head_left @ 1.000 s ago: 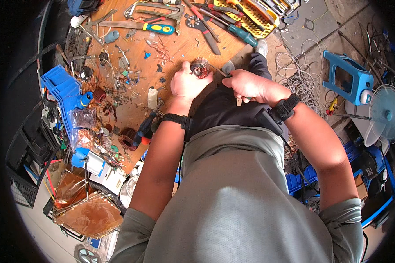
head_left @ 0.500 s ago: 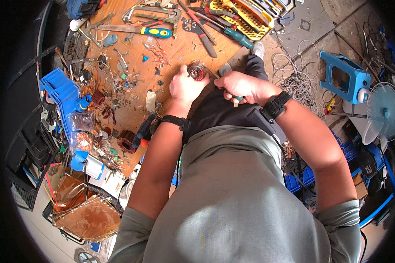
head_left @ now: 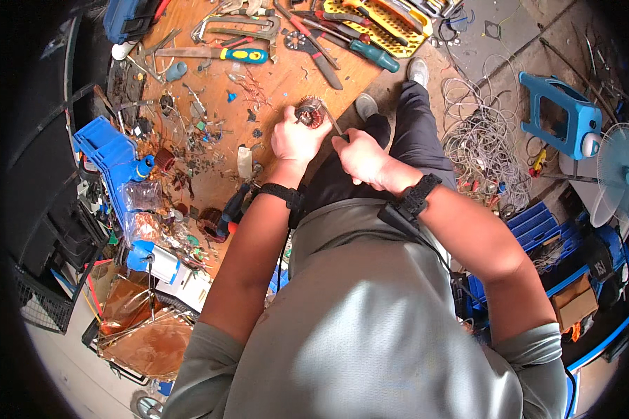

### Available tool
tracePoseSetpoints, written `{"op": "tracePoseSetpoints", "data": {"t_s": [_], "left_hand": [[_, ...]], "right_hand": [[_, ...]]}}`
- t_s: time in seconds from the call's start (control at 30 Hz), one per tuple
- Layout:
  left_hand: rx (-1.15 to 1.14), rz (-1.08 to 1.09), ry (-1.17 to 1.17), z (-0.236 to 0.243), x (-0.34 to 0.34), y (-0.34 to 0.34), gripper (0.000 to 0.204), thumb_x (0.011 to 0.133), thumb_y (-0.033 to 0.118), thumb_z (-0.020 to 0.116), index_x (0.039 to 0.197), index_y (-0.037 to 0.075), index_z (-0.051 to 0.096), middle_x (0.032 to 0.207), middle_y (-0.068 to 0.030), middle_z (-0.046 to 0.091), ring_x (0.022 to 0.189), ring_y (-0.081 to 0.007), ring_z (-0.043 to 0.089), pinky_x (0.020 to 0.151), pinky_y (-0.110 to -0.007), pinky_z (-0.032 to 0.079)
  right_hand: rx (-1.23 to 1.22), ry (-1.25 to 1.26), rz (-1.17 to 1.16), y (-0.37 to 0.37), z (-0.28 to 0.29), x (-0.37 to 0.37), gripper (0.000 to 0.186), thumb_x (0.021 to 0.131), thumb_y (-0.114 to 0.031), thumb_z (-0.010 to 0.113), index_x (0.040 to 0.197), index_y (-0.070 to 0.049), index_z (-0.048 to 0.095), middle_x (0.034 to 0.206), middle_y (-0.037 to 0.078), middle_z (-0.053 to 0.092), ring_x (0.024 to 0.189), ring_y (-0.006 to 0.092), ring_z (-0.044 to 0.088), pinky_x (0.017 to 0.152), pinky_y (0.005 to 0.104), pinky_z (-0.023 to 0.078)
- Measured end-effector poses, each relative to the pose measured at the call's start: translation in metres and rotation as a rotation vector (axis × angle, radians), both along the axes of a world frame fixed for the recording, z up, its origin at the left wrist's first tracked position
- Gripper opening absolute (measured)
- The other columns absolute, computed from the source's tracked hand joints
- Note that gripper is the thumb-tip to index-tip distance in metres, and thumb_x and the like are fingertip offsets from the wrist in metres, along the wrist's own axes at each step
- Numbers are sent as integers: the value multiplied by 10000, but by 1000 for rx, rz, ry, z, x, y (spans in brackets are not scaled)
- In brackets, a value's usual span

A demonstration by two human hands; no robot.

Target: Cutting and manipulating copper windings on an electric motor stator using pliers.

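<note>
By the right edge of the table, the copper coil is held in the curled left hand. Its round end seems to be turned up, but it looks small. The thin tool is gripped in the closed right hand and pointed far and left, at the coil. Wood is seen between the coil and the green-handled screwdriver.

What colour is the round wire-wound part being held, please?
The part is reddish copper, partly dark; head view.

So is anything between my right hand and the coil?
Your left hand, holding the coil, partly lies between, at its near side; the tool in your right hand reaches past it. Nothing else visible.
</note>
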State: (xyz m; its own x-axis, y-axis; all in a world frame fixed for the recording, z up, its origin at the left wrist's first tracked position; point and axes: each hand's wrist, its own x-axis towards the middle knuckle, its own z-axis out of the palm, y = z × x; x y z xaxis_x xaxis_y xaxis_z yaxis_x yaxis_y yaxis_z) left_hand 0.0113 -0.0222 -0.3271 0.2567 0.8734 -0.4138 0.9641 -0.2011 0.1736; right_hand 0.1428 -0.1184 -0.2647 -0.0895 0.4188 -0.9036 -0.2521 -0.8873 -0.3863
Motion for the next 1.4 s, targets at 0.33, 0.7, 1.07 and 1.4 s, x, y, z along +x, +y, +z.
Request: {"op": "tracePoseSetpoints", "data": {"t_s": [0.33,0.7,1.07,1.4], "left_hand": [[-27,55,-48,0,-3,-2,669,650,577,807,960,13,625,828,-268,705,853,-441,706,775,-519,560],[51,123,-14,-6,1,-10,626,671,575,779,969,37,658,856,-260,712,868,-432,707,777,-513,564],[-46,157,-43,2,2,-12,680,660,588,794,1007,18,662,929,-266,718,946,-421,704,844,-496,551],[27,217,-172,-17,-2,-21,586,657,493,830,947,11,667,895,-251,722,919,-390,719,821,-465,561]], "right_hand": [[-4,494,-156,0,-18,35,307,985,-363,508,794,-122,507,601,-20,493,408,114,424,349,274,310],[-31,29,5,7,9,12,390,922,-237,495,780,75,680,595,187,633,457,332,631,418,458,476],[77,476,-94,-3,-30,42,251,978,-318,515,785,-158,528,602,-33,499,430,79,402,352,239,272],[138,20,146,1,-19,21,420,982,-350,485,819,3,644,657,131,618,486,254,591,465,425,441]]}}
